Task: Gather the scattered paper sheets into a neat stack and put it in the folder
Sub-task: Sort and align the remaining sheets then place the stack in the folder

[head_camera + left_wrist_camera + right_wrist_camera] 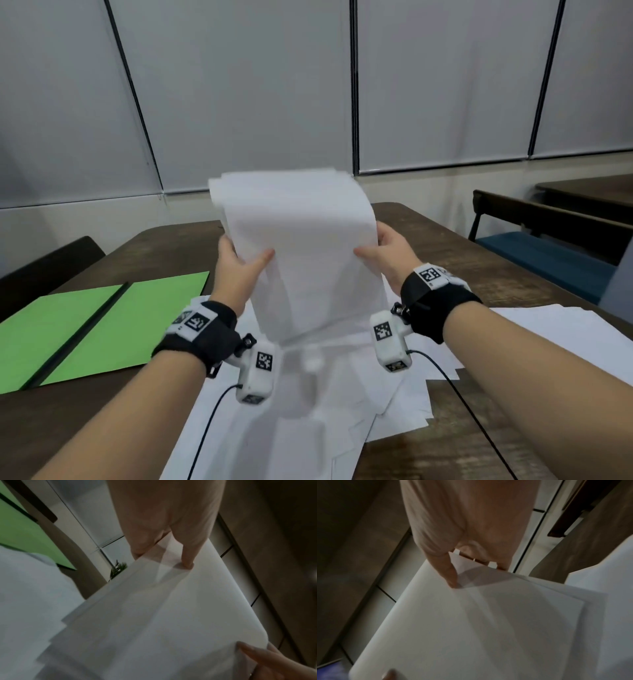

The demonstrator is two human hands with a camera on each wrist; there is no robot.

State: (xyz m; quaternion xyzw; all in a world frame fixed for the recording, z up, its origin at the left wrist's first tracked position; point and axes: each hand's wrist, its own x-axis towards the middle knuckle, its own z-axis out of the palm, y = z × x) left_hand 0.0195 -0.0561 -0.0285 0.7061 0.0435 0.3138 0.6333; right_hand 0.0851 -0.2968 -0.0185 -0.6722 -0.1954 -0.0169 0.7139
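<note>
A person stands a bundle of white paper sheets (301,246) upright above a dark wooden bench (472,260), seen from the head camera. The left hand (239,270) grasps the bundle's left edge, thumb on the near face and fingers hidden behind; the right hand (390,257) grasps the right edge the same way. The top of the bundle curls away from the viewer, and its lower edge meets more loose sheets (394,411) spread flat and overlapping on the bench below. A green folder (85,332) lies open on the bench to the left, apart from the sheets, a dark spine running down its middle. Both wrists wear black straps with white marker blocks and trailing cables. A chair with a blue seat (548,253) stands to the right.
</note>
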